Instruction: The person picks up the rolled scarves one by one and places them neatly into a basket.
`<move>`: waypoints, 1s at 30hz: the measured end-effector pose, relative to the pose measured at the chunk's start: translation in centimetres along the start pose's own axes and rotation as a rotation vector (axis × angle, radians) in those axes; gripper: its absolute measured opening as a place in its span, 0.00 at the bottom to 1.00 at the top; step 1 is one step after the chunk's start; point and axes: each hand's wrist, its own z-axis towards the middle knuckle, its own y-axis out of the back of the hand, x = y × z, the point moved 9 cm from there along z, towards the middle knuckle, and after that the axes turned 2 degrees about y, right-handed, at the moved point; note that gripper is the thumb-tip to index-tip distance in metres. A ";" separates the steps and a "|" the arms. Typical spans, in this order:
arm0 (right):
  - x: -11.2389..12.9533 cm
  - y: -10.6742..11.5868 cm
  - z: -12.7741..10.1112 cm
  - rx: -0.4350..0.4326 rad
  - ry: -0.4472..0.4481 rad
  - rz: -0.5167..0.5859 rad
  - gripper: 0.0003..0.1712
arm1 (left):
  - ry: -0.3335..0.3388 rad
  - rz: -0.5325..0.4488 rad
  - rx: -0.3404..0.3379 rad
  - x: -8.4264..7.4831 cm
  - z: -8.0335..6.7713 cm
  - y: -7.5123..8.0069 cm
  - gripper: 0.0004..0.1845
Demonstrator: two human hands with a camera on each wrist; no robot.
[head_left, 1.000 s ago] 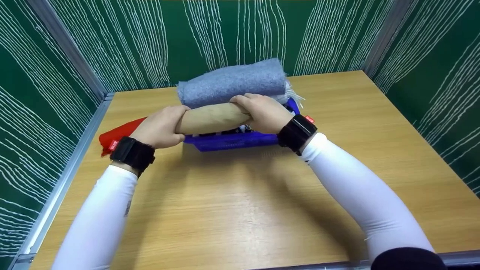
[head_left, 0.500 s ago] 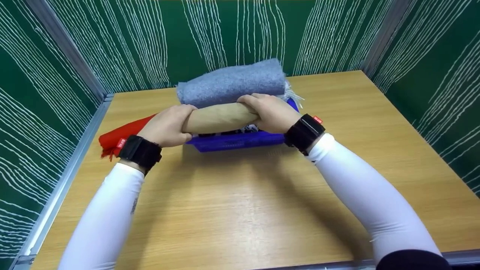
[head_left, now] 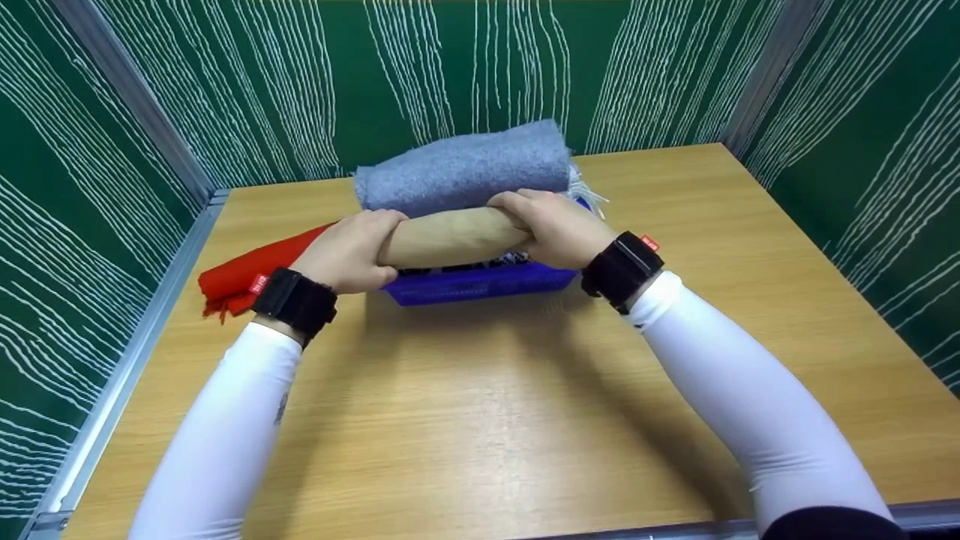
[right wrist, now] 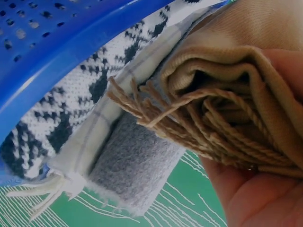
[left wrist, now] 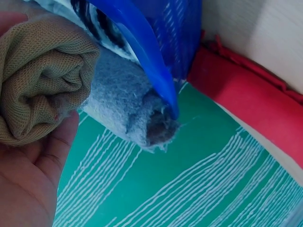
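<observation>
A rolled tan scarf [head_left: 454, 238] is held over a blue plastic basket [head_left: 480, 286]. My left hand [head_left: 352, 253] grips its left end, and the right hand [head_left: 556, 226] grips the other. In the left wrist view the scarf's end [left wrist: 45, 80] shows coiled layers; the right wrist view shows twisted fringe [right wrist: 203, 118] hanging from the opposite end. Behind it, a rolled grey scarf [head_left: 465, 165] lies in the basket. Beside that are a cream roll with thin lines [right wrist: 85, 135] and a black-and-white knit [right wrist: 61, 109]. The basket's inside is mostly hidden by the tan scarf.
A red fringed scarf [head_left: 255, 270] lies on the wooden table [head_left: 450, 420], left of the basket and partly behind my left hand. Green panels [head_left: 465, 67] with white streaks enclose the back and sides. A metal rail [head_left: 127, 360] runs along the left edge.
Both hands have shifted to the right with the tan scarf, keeping their grip on its ends. More of the red scarf shows now. The basket and grey scarf stay put.
</observation>
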 end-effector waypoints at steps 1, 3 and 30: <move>-0.1 0.0 -0.1 0.001 0.000 0.003 0.34 | 0.001 0.002 0.003 -0.1 0.0 0.0 0.31; -0.2 0.1 -0.3 0.002 -0.001 0.005 0.35 | 0.003 0.006 0.008 -0.2 0.2 -0.1 0.31; -2.4 0.8 -2.4 -0.005 -0.039 0.016 0.36 | -0.026 0.020 0.035 -2.3 2.3 -1.6 0.32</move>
